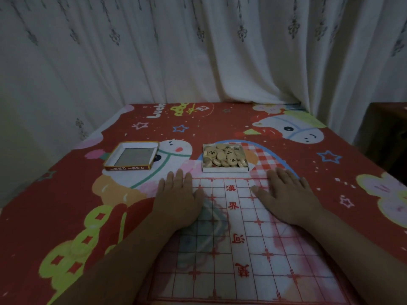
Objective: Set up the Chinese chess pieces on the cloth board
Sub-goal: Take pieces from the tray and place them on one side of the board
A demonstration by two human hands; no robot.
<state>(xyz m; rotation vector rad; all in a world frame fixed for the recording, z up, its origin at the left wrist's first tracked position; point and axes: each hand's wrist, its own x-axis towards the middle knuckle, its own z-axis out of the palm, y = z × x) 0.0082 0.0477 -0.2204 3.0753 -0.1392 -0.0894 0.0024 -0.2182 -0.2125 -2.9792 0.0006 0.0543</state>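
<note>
Tablecloth (330,172): one cloth board (242,249), two hands (178,201) (288,199), two boxes (127,168) (224,169)

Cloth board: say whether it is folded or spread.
Spread: the cloth board lies flat, grid showing, left hand and right hand resting open on it.

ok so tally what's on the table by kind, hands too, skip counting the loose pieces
cloth board: 1
box of chess pieces (heaped, not countable): 1
empty lid: 1
hands: 2, left hand and right hand, flat on the board
total: 5
</note>
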